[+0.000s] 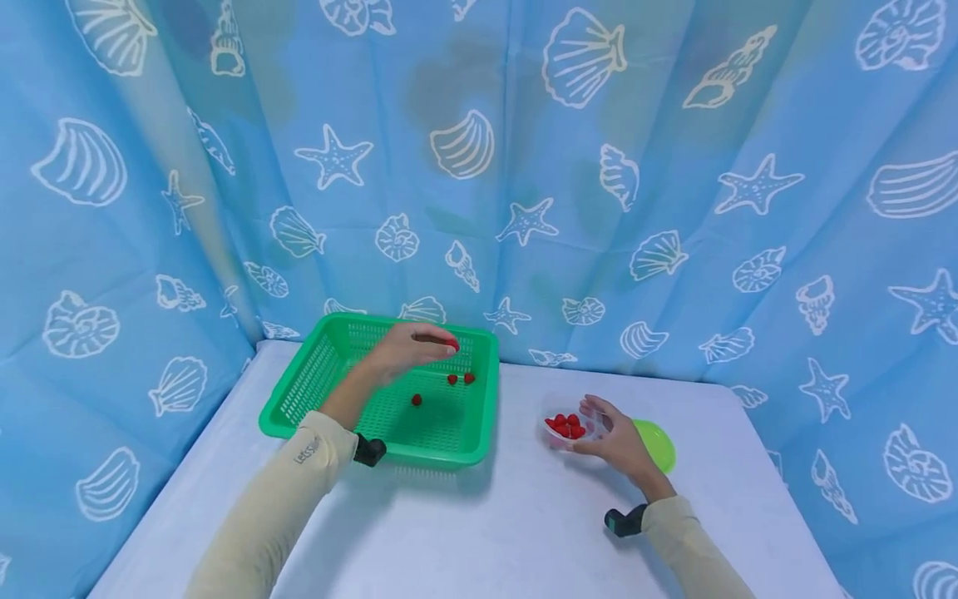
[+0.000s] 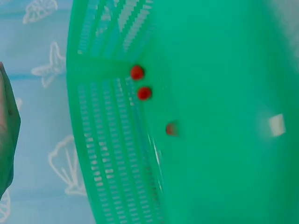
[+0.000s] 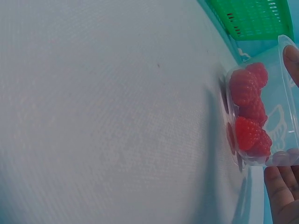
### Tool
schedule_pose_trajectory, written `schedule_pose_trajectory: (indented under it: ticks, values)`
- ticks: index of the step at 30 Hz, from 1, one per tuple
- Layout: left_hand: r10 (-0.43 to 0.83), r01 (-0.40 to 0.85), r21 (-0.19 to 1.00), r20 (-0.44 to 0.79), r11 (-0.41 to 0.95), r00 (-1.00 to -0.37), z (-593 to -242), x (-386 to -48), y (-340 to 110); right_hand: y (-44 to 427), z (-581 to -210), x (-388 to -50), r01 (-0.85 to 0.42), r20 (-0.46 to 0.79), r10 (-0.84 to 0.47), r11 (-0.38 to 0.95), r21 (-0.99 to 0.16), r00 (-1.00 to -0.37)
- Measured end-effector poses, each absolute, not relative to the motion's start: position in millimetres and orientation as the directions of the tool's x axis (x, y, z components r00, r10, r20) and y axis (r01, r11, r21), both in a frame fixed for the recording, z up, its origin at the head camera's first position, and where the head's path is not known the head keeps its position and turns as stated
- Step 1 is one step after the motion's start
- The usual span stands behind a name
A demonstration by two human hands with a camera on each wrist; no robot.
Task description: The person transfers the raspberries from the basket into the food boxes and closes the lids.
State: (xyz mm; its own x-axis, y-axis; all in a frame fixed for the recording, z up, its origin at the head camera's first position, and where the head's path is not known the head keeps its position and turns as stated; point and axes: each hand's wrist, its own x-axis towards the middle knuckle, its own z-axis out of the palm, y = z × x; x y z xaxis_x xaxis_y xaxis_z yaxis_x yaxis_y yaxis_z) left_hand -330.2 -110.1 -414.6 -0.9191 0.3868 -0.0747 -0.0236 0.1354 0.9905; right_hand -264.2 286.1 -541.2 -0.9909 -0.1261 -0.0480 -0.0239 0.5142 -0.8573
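Note:
My left hand (image 1: 404, 351) pinches a red raspberry (image 1: 452, 344) at its fingertips, above the green slotted basket (image 1: 490, 408). Only an edge of that hand shows in the left wrist view, where the held berry is out of sight. Inside the basket lie 3 loose raspberries (image 2: 144, 93). On the right, my right hand (image 1: 615, 439) grips a small clear plastic container (image 3: 286, 109) between thumb and fingers. Several raspberries (image 3: 246, 87) sit at the container's bottom.
A lime-green round lid (image 1: 659, 447) lies on the white table (image 1: 479, 532), just right of the right hand and partly behind it. Blue curtains (image 1: 524, 274) with shell prints stand along the back and sides.

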Motion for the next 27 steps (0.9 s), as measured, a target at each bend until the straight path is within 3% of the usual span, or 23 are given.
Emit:
schedule_pose_trajectory:
  ticks: [16, 27]
  values:
    - [0.363, 0.179, 0.965, 0.099, 0.193, -0.926, -437, -275, -52, 288, -542, -261, -0.002, -0.063, -0.109, 0.515, -0.857, -0.992]
    - [0.287, 0.269, 0.890, 0.167, 0.368, -0.943, -446, -265, -8, 285, -540, -261, 0.009, -0.075, -0.103, 0.528, -0.849, -0.992]
